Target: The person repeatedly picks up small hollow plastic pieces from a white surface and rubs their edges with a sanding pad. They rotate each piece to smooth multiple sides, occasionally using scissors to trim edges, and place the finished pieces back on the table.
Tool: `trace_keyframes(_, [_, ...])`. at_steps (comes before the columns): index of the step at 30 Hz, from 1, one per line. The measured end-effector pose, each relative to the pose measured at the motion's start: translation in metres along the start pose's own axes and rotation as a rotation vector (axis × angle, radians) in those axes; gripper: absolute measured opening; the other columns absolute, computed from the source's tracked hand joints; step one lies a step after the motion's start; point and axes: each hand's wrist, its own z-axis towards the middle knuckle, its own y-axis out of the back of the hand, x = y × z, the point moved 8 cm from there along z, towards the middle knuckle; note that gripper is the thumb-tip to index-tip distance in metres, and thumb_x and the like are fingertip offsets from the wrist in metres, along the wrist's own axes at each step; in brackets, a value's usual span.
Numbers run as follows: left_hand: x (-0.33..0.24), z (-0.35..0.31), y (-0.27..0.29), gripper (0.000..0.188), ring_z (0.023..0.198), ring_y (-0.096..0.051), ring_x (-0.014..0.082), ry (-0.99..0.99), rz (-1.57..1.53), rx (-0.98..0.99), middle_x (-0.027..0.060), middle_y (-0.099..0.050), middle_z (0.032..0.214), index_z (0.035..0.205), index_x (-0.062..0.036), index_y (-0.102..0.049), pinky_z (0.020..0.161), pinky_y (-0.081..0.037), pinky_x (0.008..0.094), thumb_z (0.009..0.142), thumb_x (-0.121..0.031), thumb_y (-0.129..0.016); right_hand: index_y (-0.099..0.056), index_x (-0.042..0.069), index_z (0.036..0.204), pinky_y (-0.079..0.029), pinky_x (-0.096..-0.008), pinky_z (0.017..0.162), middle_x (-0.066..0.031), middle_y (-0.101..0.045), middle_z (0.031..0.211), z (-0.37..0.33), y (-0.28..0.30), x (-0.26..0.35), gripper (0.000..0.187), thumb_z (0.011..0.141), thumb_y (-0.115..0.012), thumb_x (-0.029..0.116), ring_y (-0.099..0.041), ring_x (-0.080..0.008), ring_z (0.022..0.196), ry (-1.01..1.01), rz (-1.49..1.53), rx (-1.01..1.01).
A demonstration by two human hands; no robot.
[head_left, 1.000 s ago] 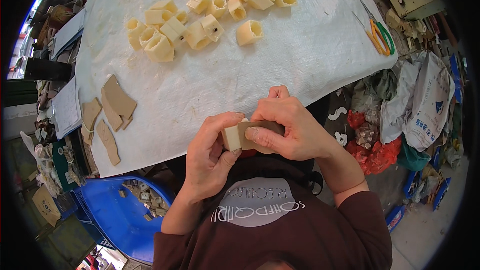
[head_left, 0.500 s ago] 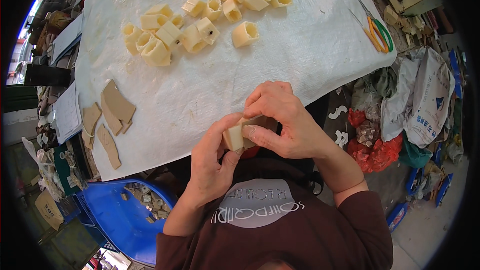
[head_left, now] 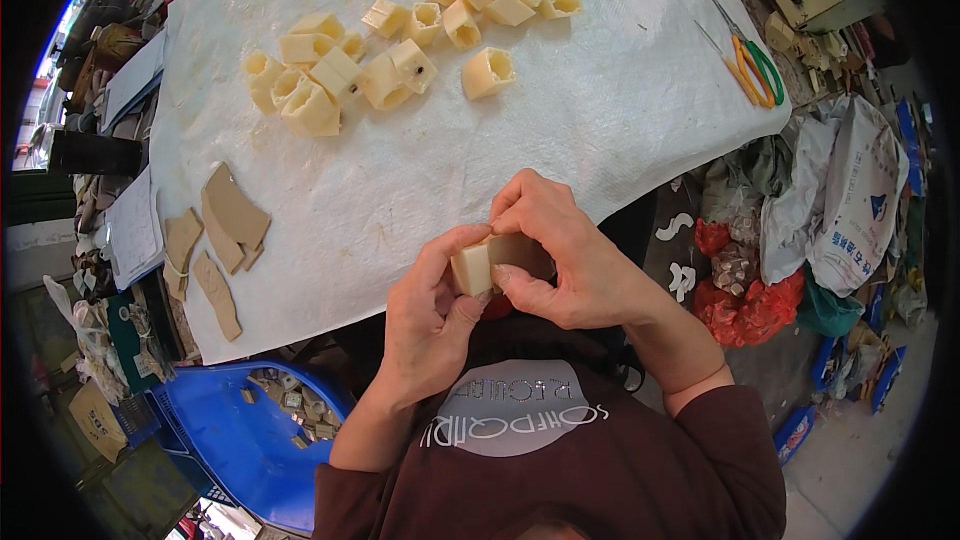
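Note:
Near the table's front edge, my left hand [head_left: 425, 320] is closed round a pale cream block [head_left: 470, 268], thumb below and fingers above it. My right hand [head_left: 565, 260] pinches a tan sheet piece [head_left: 515, 251] against the block's right side; its far end is hidden under the fingers. Flat tan cut pieces [head_left: 228, 217] with curved edges lie at the left of the table. Farther back sits a pile of hollow pale-yellow blocks [head_left: 312, 110], and a single block [head_left: 488, 73] stands apart to its right.
White sheeting [head_left: 400, 190] covers the table. Orange- and green-handled pliers or scissors [head_left: 755, 70] lie at the far right. A blue plastic basin [head_left: 235, 430] with small pieces is at lower left. Red bags [head_left: 750, 305] and a white sack [head_left: 855, 200] are on the right.
My right hand has shifted slightly, its thumb drawing to the right along the tan piece, so more of the cream block shows. My left hand keeps its hold with little movement.

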Motion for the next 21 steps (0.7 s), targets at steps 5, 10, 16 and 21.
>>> trace_keyframes(5, [0.005,0.002,0.002,0.047,0.096,-0.053,0.0147,0.054,-0.089,-0.003,0.0100,-0.052,0.107,0.122,0.0044,-0.041,0.079,-0.046,0.0274,0.084,-0.011,-0.062,-0.047,0.007,0.103,-0.031,-0.0378,0.091,-0.0107,-0.045,0.106,-0.001,-0.002,-0.004,0.042,0.065,-0.065,0.007,-0.040,-0.0276,0.102,-0.004,0.000,-0.014])
trace_keyframes(10, [-0.004,0.004,-0.001,0.044,0.101,-0.053,0.0167,0.056,-0.122,0.040,0.0117,-0.049,0.111,0.124,0.0008,-0.038,0.086,-0.045,0.0285,0.082,0.010,-0.048,-0.049,0.008,0.105,-0.027,-0.0406,0.090,-0.0097,-0.048,0.104,0.002,0.003,-0.003,0.052,0.059,-0.073,0.014,-0.046,-0.0275,0.099,0.093,-0.010,-0.088])
trace_keyframes(16, [-0.001,0.007,0.022,0.033,0.097,-0.054,0.0166,-0.097,-0.212,-0.063,0.0116,-0.055,0.104,0.114,0.0006,-0.044,0.085,-0.045,0.0300,0.083,0.007,-0.053,-0.053,0.011,0.107,-0.031,-0.0424,0.082,-0.0074,-0.051,0.104,-0.018,0.011,0.038,0.055,0.058,-0.077,0.022,-0.047,-0.0255,0.095,0.238,-0.297,-0.351])
trace_keyframes(21, [-0.004,0.008,0.024,0.023,0.101,-0.055,0.0179,-0.230,-0.212,-0.080,0.0139,-0.056,0.109,0.103,-0.0005,-0.053,0.087,-0.045,0.0330,0.081,0.002,-0.061,-0.054,0.007,0.104,-0.041,-0.0314,0.066,-0.0024,-0.056,0.085,-0.028,-0.038,0.003,0.049,0.061,-0.077,0.014,-0.052,-0.0183,0.070,0.052,0.162,-0.064])
